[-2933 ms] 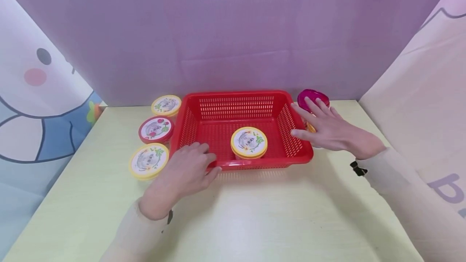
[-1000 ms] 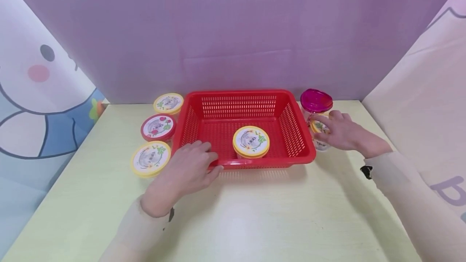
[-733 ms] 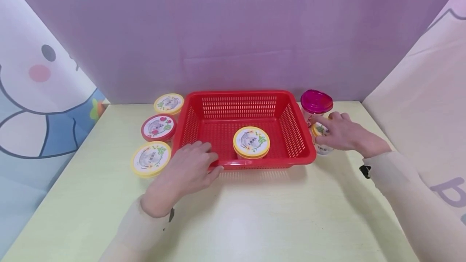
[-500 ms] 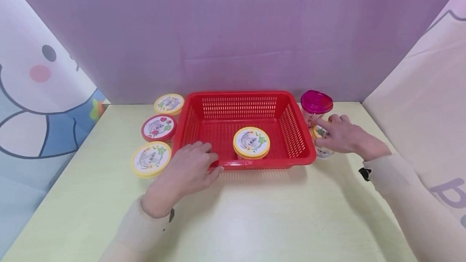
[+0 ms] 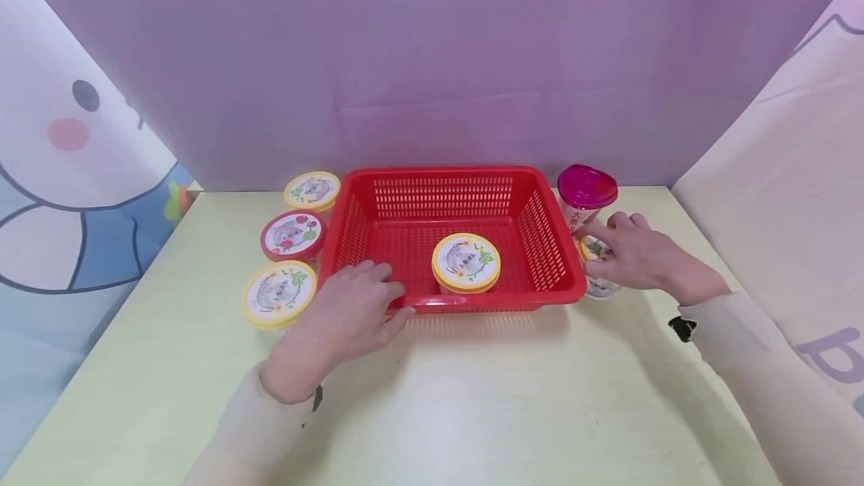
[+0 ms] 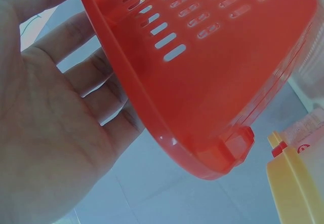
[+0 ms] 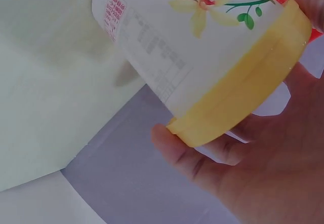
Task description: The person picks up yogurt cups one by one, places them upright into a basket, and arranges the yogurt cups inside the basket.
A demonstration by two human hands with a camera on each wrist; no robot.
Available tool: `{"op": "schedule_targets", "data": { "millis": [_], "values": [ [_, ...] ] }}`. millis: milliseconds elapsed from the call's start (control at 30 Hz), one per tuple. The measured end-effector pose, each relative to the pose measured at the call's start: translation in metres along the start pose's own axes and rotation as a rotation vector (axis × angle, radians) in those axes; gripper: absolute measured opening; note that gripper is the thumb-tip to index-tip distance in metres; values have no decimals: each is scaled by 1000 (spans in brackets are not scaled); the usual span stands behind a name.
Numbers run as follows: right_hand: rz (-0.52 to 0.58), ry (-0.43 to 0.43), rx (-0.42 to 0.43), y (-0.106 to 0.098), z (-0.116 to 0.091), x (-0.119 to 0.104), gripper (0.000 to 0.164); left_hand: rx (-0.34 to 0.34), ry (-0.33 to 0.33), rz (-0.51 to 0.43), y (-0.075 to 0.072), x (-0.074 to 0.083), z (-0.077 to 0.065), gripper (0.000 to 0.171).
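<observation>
In the head view my left hand [image 5: 344, 315] grips the front left rim of a red perforated plastic basket [image 5: 496, 299]. The left wrist view shows its fingers hooked over that rim [image 6: 132, 89]. My right hand [image 5: 644, 259], right of the basket, holds a white tub [image 7: 167, 36] by its yellow lid [image 7: 243, 89], thumb on one side and fingers on the other. A flower picture decorates the tub's side, which leans in the right wrist view. Inside the basket, near the front, stands another yellow-lidded tub [image 5: 466, 263].
Just behind my right hand stands a cup with a magenta top [image 5: 586, 186]. Left of the basket, two yellow-lidded tubs [image 5: 279, 295] [image 5: 312, 190] and a red-lidded tub [image 5: 293, 235] form a row. A purple cloth [image 5: 432, 58] rises behind the table.
My right hand, earlier spread over the cup and tub, has come down and taken hold of the yellow lid. The tub has shifted slightly toward me. My left hand keeps its place.
</observation>
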State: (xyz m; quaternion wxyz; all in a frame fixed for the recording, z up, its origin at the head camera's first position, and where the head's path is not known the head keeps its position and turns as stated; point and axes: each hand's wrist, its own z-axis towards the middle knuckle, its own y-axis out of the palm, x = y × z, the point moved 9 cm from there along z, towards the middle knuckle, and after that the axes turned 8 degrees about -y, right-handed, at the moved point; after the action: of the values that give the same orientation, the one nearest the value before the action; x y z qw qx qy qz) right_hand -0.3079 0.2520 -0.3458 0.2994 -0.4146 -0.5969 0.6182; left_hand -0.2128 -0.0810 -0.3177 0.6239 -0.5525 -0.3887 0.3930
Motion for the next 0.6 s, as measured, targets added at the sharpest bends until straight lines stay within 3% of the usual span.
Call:
{"op": "schedule_targets", "data": {
  "millis": [600],
  "values": [
    [-15, 14, 48, -35, -3, -18, 54, 0, -5, -22, 0, -1, 1, 42]
  ]
}}
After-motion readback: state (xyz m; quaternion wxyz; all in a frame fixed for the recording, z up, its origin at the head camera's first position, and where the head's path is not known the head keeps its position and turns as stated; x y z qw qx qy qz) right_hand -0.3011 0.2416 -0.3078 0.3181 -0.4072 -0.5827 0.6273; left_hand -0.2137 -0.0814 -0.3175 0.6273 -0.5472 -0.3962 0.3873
